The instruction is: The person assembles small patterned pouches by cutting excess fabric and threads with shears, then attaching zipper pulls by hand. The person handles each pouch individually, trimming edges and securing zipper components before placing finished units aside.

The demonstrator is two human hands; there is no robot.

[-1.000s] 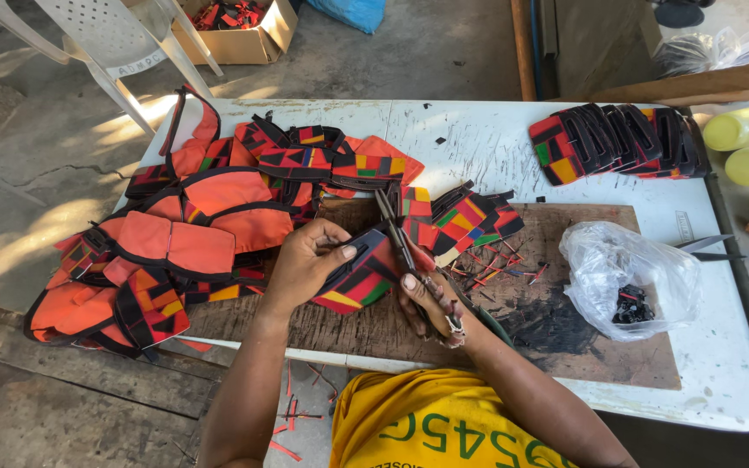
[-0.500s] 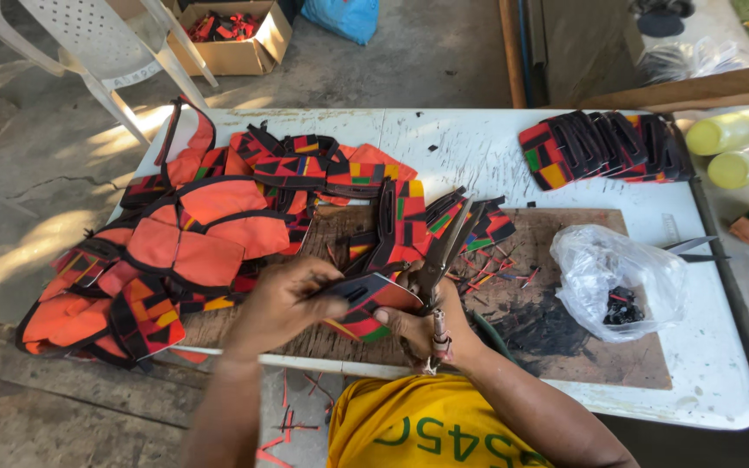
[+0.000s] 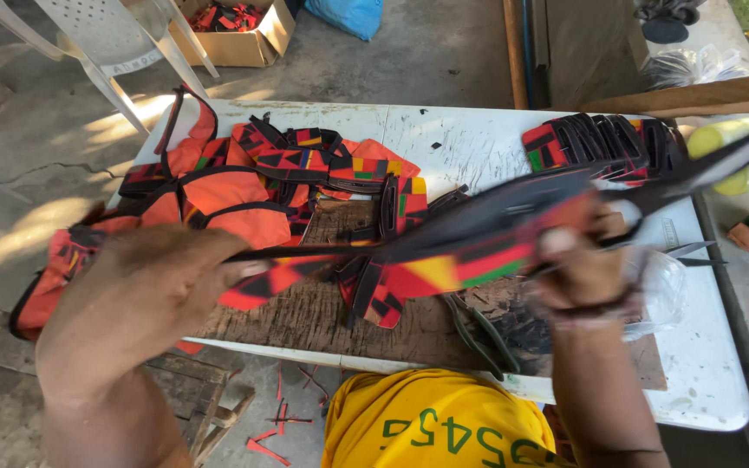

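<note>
I hold a long patterned fabric strap (image 3: 444, 251), red, black, yellow and green, raised close to the camera above the table. My left hand (image 3: 145, 299) grips its left end. My right hand (image 3: 578, 269) grips it near the right end, where a dark blurred tip (image 3: 721, 160) sticks out past the hand; I cannot tell whether that tip is the strap or a tool. Below lie more patterned strap pieces (image 3: 383, 225) on a brown board (image 3: 305, 316).
A white table (image 3: 478, 143) carries a heap of orange bags with black straps (image 3: 218, 191), a stack of cut patterned pieces (image 3: 604, 139), a clear plastic bag (image 3: 665, 290), pliers (image 3: 478, 334), yellow bottles (image 3: 726, 139). A white plastic chair (image 3: 114, 43) and cardboard box (image 3: 236, 26) stand beyond.
Both hands have lifted the strap off the board, pulling it out lengthwise toward the camera. The left hand moved left, the right hand moved right and up.
</note>
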